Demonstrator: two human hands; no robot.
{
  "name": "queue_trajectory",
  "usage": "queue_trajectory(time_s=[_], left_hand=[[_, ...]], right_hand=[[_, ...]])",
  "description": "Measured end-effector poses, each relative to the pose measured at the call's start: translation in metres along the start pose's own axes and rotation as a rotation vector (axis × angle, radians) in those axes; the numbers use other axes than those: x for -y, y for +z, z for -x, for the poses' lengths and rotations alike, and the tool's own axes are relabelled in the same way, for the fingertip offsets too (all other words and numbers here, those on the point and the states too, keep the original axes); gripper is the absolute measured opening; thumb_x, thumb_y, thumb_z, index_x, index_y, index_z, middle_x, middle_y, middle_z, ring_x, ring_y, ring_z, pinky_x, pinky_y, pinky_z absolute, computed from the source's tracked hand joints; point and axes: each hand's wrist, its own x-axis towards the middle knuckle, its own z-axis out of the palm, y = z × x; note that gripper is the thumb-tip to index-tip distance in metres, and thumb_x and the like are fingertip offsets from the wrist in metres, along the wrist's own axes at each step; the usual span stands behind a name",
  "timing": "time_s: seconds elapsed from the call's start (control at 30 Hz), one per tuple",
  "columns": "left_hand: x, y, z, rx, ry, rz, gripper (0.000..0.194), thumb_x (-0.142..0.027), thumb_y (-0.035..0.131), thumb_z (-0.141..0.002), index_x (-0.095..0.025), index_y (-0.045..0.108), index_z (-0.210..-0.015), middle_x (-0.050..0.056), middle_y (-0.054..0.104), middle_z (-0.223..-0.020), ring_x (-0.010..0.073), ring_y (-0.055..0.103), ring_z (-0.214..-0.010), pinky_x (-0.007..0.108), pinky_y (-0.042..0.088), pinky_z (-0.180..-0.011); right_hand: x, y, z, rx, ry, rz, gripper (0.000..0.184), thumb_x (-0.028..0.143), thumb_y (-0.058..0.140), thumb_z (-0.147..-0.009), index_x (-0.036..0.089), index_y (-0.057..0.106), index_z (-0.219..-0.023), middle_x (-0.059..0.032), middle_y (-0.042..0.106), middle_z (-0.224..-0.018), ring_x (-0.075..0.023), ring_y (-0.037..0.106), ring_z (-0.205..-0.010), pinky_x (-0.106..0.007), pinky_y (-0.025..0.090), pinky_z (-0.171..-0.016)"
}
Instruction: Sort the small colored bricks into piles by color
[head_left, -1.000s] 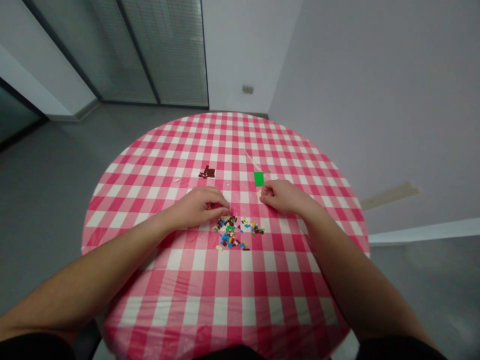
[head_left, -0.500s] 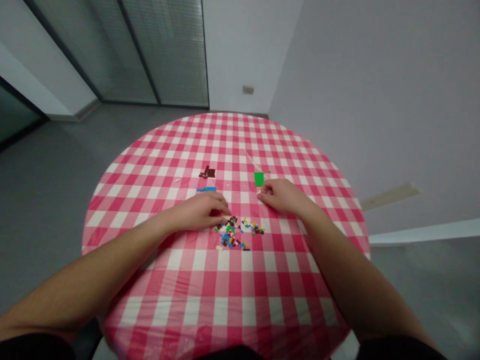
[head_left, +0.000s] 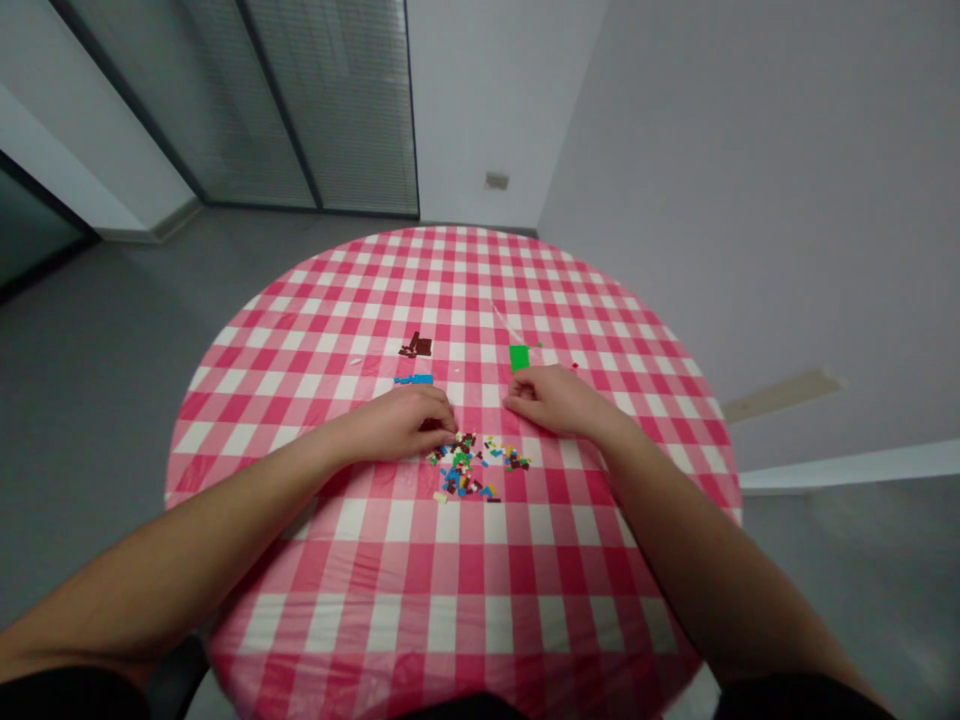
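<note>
A mixed pile of small toy bricks (head_left: 463, 477) in blue, brown, green, yellow and white lies on the tablecloth. At the pile's upper left edge is my left hand (head_left: 409, 422), thumb and fingertips closed together; anything between them is too small to make out. My right hand (head_left: 553, 398) rests just below a green piece (head_left: 519, 357), its fingers curled into a pinch. Whatever that pinch might hold is hidden. Blue pieces (head_left: 415, 380) lie beyond my left hand, and brown pieces (head_left: 420, 346) sit farther off.
A red-and-white checked tablecloth (head_left: 480, 570) covers the round table. Smaller bricks (head_left: 515, 459) are scattered right of the pile. A tiny red piece (head_left: 575, 366) lies beyond my right hand, and a white scrap (head_left: 356, 361) is at the left. Walls stand behind and to the right.
My left hand has drawn slightly nearer to me, uncovering the blue pieces. My right hand has shifted a little left and nearer, and the tiny red piece beyond it now shows.
</note>
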Motion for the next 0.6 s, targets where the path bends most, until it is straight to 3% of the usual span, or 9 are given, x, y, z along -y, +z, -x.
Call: queue_trajectory(time_s=[0.3, 0.6], left_hand=[[0.002, 0.002, -0.001, 0.016, 0.019, -0.005, 0.018, -0.019, 0.055, -0.097, -0.017, 0.070, -0.086, 0.006, 0.072, -0.089, 0.0165, 0.065, -0.083, 0.030, 0.048, -0.080], [-0.001, 0.002, 0.000, -0.056, -0.068, 0.062, 0.017, -0.021, 0.053, -0.098, -0.018, 0.069, -0.091, 0.005, 0.074, -0.091, 0.0174, 0.065, -0.086, 0.031, 0.048, -0.082]], right_hand=[[0.005, 0.003, -0.002, 0.006, -0.024, 0.019, 0.016, 0.027, 0.061, -0.089, 0.018, 0.064, -0.077, -0.0056, 0.071, -0.079, -0.0160, 0.058, -0.067, -0.029, 0.034, -0.061], [0.012, 0.005, -0.002, 0.005, -0.048, 0.030, 0.015, 0.027, 0.062, -0.090, 0.018, 0.067, -0.080, -0.0055, 0.071, -0.079, -0.0155, 0.057, -0.067, -0.028, 0.034, -0.061]])
